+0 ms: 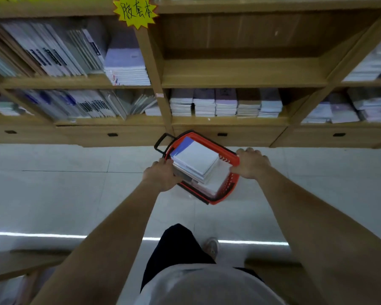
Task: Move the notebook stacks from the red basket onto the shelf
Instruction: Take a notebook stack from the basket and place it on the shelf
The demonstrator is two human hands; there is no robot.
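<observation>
A red basket (216, 200) with a black handle (161, 139) stands on the pale floor in front of the wooden shelf unit. Inside it lies a stack of white and blue notebooks (196, 158), with more white notebooks under and beside it. My left hand (161, 175) holds the stack's left edge, thumb on top, its fingers hidden behind the stack. My right hand (250, 164) lies over the basket's right rim, fingers curled down outside it and thumb inside. Straight above the basket, the shelf's middle compartment (240, 71) holds nothing.
Notebook stacks (226, 103) fill the lower middle compartment, and others fill the left (125, 64) and right (374, 62) compartments. Drawers (222, 134) run along the unit's base. A yellow star sign (135, 12) hangs on the upright. My leg and shoe (211, 246) stand behind the basket.
</observation>
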